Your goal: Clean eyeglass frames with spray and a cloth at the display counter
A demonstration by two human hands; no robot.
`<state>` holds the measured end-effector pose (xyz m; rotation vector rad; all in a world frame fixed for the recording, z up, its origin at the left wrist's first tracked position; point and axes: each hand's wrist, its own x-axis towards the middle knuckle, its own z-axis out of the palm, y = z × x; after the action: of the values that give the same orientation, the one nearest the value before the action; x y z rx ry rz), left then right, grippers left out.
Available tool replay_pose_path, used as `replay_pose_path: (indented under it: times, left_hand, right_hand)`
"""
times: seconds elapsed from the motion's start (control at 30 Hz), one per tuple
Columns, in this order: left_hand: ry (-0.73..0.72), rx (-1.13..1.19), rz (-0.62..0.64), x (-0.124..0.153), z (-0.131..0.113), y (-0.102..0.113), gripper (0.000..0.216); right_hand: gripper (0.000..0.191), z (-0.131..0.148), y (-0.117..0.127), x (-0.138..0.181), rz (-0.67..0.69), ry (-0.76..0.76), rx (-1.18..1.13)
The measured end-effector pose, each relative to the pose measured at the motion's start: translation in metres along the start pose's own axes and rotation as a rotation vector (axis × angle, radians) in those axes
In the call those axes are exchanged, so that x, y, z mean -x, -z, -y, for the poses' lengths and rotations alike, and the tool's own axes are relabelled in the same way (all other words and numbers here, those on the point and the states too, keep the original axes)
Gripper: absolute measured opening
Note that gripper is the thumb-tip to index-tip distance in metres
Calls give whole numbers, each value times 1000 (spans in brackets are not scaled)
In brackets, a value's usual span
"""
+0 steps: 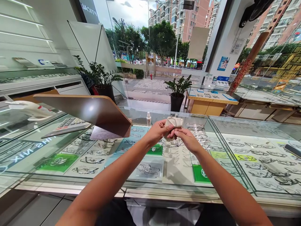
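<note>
Both my hands meet above a glass display counter (235,191). My left hand (157,131) pinches a beige cloth (173,123) from the left. My right hand (187,138) pinches the same cloth from the right and below. Thin-framed glasses (172,143) hang under the cloth between my fingers; which hand grips them is unclear. Inside the counter lie several rows of spectacles (254,157) on pale trays.
A small white bottle (149,119) stands on the glass just left of my hands. A tilted brown board or mirror back (94,108) and a calculator (68,125) sit at the left. Potted plants (177,91) and another counter (211,102) stand beyond.
</note>
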<state>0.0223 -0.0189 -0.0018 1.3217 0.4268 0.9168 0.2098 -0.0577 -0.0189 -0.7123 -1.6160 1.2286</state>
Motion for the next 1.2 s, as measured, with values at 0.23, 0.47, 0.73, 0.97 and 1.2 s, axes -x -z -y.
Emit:
replay_pose_path:
  times: [0.23,0.47,0.73,0.97,1.2]
  left_hand:
    - [-281,-210,8,-26,-82,-12,42]
    - [-452,-173,-96,-39,-97,-30,53]
    - [-342,-258,-40,-42,-90,-16,59]
    - [-325,-273,105,-39,-101,3,41]
    - [-450,-163,-18,-53,-73,-10,44]
  right_hand:
    - [30,89,11,-41,70,100,59]
    - [27,118,6,-47,107,162,120]
    - [28,105,17,-50,91,82,57]
    - [22,103,20,-55,21,28,-41]
    - [24,97,11,-59,122,-4,-100]
